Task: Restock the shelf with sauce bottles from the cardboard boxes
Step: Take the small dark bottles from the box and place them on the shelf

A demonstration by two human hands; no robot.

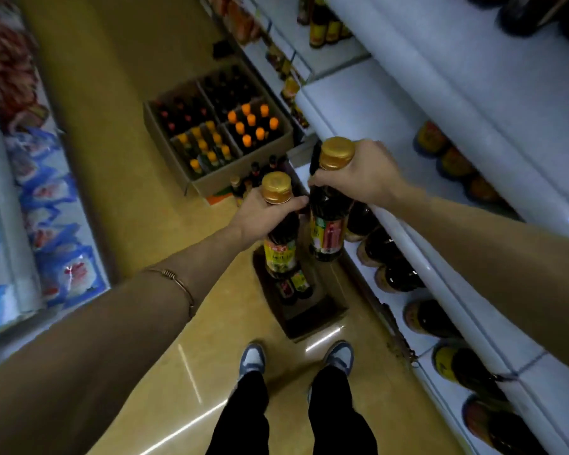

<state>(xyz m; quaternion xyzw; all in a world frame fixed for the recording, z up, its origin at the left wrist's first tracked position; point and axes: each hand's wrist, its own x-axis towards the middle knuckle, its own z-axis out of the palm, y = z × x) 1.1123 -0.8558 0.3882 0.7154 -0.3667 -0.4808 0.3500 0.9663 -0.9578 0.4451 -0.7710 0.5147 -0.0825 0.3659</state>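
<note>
Each hand, left [260, 215] and right [363, 174], has fingers wrapped around a dark gold-capped sauce bottle's neck, above the open brown cardboard box [312, 318] beside the white shelf [408, 231]. Bottles remain inside; restocking looks unfinished.

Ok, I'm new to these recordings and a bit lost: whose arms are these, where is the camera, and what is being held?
There is no machine here. One camera sits on a person's head and looks down, so you see their own arms and shoes on the shop floor. The left hand grips a dark sauce bottle with a gold cap by its neck; the right hand grips a second bottle the same way. Below them lies an open cardboard box with a few bottles left. A bigger box of bottles stands further off. The white shelf on the right already carries bottles.
</note>
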